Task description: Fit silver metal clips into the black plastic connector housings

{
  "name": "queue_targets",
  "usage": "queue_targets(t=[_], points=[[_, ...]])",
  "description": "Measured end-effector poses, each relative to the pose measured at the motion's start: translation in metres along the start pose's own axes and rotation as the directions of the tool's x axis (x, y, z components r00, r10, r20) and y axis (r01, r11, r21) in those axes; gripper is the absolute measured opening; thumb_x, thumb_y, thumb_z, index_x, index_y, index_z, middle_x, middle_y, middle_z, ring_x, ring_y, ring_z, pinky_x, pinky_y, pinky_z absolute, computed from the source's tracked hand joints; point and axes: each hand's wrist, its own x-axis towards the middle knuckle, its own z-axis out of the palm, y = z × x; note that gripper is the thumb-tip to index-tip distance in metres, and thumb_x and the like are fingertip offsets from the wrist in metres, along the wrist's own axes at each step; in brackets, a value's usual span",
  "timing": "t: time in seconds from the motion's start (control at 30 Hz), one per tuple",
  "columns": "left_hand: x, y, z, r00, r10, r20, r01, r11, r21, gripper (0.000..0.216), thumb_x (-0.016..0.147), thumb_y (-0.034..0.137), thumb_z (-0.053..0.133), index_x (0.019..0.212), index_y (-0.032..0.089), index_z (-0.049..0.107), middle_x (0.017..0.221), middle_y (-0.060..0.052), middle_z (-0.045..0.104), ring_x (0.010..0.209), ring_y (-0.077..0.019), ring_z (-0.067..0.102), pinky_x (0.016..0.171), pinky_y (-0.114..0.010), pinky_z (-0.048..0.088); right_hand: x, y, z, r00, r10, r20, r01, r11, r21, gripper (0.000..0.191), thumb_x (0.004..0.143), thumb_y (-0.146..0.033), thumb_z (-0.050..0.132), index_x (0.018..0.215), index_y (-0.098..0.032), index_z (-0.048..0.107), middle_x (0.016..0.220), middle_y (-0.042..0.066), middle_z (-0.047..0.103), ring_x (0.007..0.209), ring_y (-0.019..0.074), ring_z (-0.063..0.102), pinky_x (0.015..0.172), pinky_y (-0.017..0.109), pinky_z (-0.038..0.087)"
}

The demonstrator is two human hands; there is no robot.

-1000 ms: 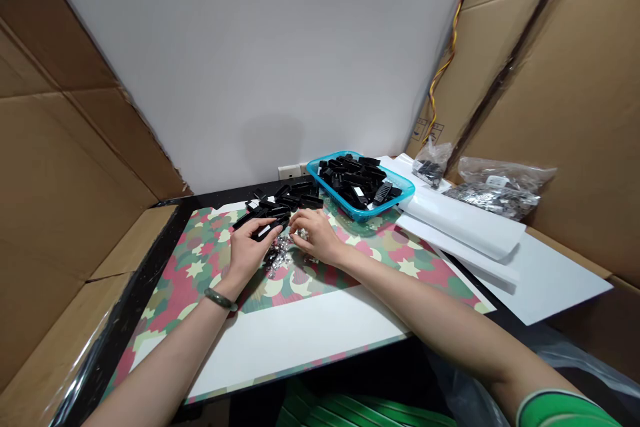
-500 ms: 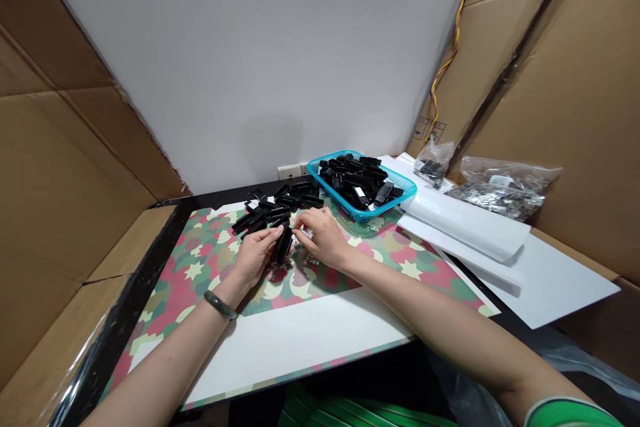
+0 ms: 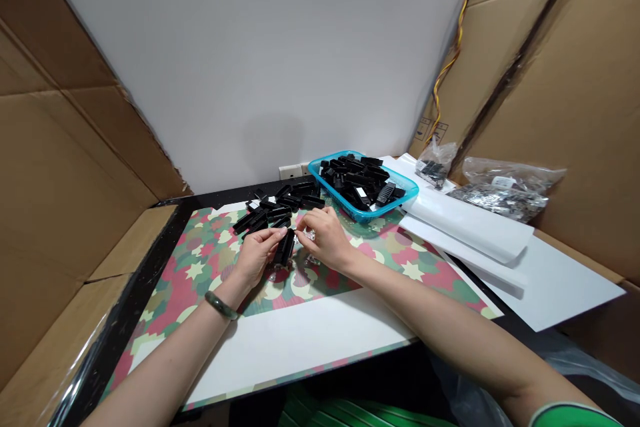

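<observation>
My left hand (image 3: 257, 255) is closed round a black plastic piece (image 3: 287, 247), which it holds upright over the patterned mat (image 3: 200, 260). My right hand (image 3: 326, 237) is pinched on a small shiny metal part (image 3: 304, 235) right beside that piece. A little heap of shiny metal parts (image 3: 280, 273) lies on the mat under both hands. A pile of black plastic pieces (image 3: 280, 208) lies just beyond the hands.
A turquoise basket (image 3: 400, 200) with more black pieces stands at the back right. White sheets (image 3: 500, 240) and clear bags of parts (image 3: 500, 193) lie to the right. Cardboard walls close in left and right. A white board (image 3: 300, 340) covers the mat's near part.
My left hand has turned the black piece from lying flat to upright and drawn it closer. My right hand has lifted from the metal heap and come up beside it.
</observation>
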Motion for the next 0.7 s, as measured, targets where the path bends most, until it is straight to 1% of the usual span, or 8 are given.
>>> queue_targets(t=[0.13, 0.23, 0.33, 0.43, 0.57, 0.7], points=[[-0.001, 0.001, 0.001, 1.0, 0.003, -0.004, -0.003, 1.0, -0.003, 0.04, 0.058, 0.043, 0.088, 0.08, 0.013, 0.073, 0.066, -0.004, 0.071, 0.056, -0.0163, 0.067, 0.052, -0.025, 0.053, 0.0, 0.001, 0.001, 1.0, 0.012, 0.003, -0.012, 1.0, 0.0, 0.015, 0.085, -0.013, 0.061, 0.072, -0.018, 0.055, 0.075, 0.002, 0.067, 0.074, 0.0169, 0.056, 0.078, 0.032, 0.029], [-0.001, 0.001, 0.001, 1.0, -0.003, 0.008, 0.003, 1.0, 0.008, 0.042, 0.057, 0.044, 0.089, 0.081, 0.012, 0.073, 0.067, -0.005, 0.071, 0.057, -0.0169, 0.068, 0.052, -0.025, 0.053, 0.0, 0.001, 0.001, 1.0, -0.01, 0.024, 0.01, 1.0, -0.014, 0.014, 0.085, -0.013, 0.061, 0.073, -0.018, 0.056, 0.077, 0.002, 0.068, 0.075, 0.0174, 0.057, 0.079, 0.033, 0.029], [-0.001, 0.0, 0.001, 1.0, -0.001, 0.019, 0.001, 1.0, 0.009, 0.041, 0.058, 0.041, 0.09, 0.083, 0.012, 0.074, 0.068, -0.004, 0.071, 0.056, -0.0136, 0.065, 0.051, -0.021, 0.051, -0.001, 0.0, 0.001, 0.999, -0.043, 0.019, 0.044, 0.998, -0.043, 0.014, 0.086, -0.014, 0.061, 0.073, -0.018, 0.057, 0.079, 0.003, 0.069, 0.077, 0.0179, 0.058, 0.08, 0.034, 0.03], [-0.002, 0.001, 0.001, 0.998, -0.006, 0.06, 0.009, 0.999, -0.047, 0.038, 0.059, 0.036, 0.09, 0.085, 0.013, 0.074, 0.072, -0.004, 0.071, 0.06, -0.0109, 0.064, 0.055, -0.019, 0.051, -0.002, -0.002, 0.001, 0.998, -0.06, -0.033, 0.058, 0.997, -0.048, 0.014, 0.089, -0.016, 0.061, 0.075, -0.018, 0.059, 0.081, 0.004, 0.07, 0.079, 0.0186, 0.06, 0.081, 0.035, 0.031], [-0.002, 0.001, 0.001, 0.981, -0.037, 0.188, 0.067, 0.985, -0.157, 0.03, 0.067, 0.032, 0.086, 0.089, 0.014, 0.074, 0.079, -0.004, 0.072, 0.064, -0.0113, 0.065, 0.059, -0.019, 0.053, -0.004, -0.007, -0.002, 0.988, -0.109, -0.105, 0.108, 0.994, -0.015, 0.014, 0.094, -0.018, 0.055, 0.084, -0.019, 0.065, 0.094, 0.006, 0.072, 0.088, 0.02, 0.061, 0.084, 0.038, 0.033], [-0.001, -0.002, 0.001, 0.976, -0.018, 0.215, 0.077, 0.96, -0.269, 0.024, 0.071, 0.031, 0.084, 0.087, 0.017, 0.073, 0.081, -0.002, 0.071, 0.068, -0.0105, 0.066, 0.063, -0.019, 0.055, -0.007, -0.011, -0.004, 0.978, -0.186, -0.098, 0.186, 0.983, -0.005, 0.016, 0.096, -0.024, 0.054, 0.096, -0.02, 0.07, 0.106, 0.009, 0.072, 0.091, 0.0215, 0.06, 0.083, 0.04, 0.035]])
